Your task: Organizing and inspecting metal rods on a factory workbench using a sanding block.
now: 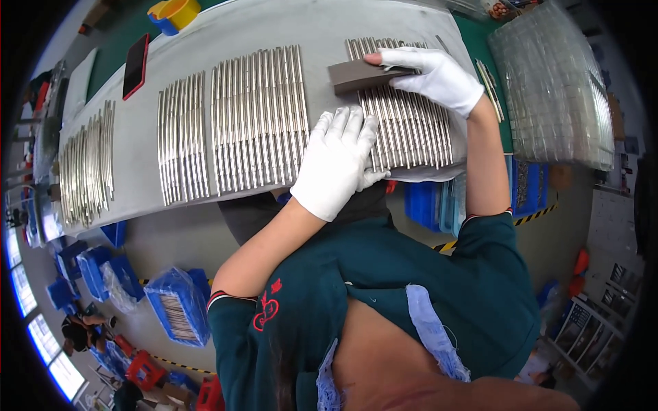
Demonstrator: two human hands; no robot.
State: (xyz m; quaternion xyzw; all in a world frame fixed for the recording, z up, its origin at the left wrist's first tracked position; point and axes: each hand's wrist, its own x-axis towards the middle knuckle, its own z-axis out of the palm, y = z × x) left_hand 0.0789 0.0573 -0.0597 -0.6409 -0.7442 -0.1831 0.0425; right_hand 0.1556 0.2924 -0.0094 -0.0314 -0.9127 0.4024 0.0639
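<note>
My right hand, in a white glove with a bare thumb tip, grips a dark grey-brown rectangular block. The block lies across the upper part of a row of slim metal rods at the right of the table. Also gloved in white, my left hand rests with fingers stretched out at the left edge of that row. Its palm hides part of the table and the nearest rod ends. Further left lie a wide row of rods, a narrower row and a looser group.
A red-edged phone and a yellow-and-blue tape dispenser sit at the far left. Clear plastic packaging is stacked at the right. Blue bins stand below the table's edge, and a plastic-lined blue crate is on the floor.
</note>
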